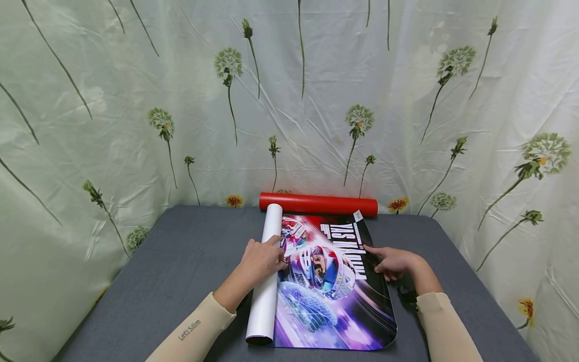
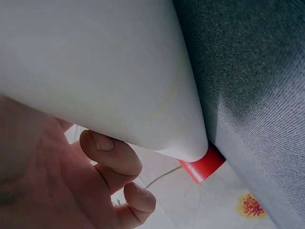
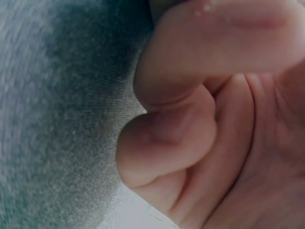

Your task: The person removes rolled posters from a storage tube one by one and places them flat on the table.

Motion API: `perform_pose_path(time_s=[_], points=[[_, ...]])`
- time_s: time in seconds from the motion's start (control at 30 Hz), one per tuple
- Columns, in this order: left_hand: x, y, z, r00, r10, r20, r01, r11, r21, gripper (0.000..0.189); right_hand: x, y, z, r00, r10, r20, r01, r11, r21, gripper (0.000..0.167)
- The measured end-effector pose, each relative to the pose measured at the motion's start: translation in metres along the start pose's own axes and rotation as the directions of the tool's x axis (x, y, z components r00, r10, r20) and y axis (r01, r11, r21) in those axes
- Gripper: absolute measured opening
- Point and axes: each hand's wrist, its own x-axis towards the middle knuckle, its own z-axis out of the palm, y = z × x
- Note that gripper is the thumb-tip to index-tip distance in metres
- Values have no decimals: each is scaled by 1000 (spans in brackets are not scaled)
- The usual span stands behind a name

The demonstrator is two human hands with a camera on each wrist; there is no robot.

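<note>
A glossy printed poster with a helmeted figure and white lettering lies face up, its left side wound into a white-backed roll. My left hand is over the roll, fingers bent across toward the printed side. In the left wrist view, bent fingers rest along the white roll. At the poster's right edge, my right hand holds the margin, one digit stretched onto the print and another at the edge. Curled fingers fill the right wrist view; the poster is hidden there.
A red tube lies crosswise behind the poster, at the far edge of the dark grey table. Behind it hangs a pale curtain with a dandelion print. A dark object is partly hidden near the right wrist.
</note>
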Motion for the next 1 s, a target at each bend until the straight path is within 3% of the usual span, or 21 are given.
perform_pose_path(time_s=[0.2, 0.77, 1.0], points=[[0, 1, -1, 1000, 11, -10, -11, 999, 34, 11, 1, 1, -1, 1000, 19, -5, -19, 1000, -1, 79], [-1, -2, -1, 1000, 24, -14, -23, 999, 36, 10, 0, 1, -2, 1000, 20, -3, -20, 1000, 8, 78], [-3, -3, -1, 997, 43, -61, -41, 998, 40, 10, -1, 4, -2, 1000, 8, -21, -8, 1000, -1, 80]])
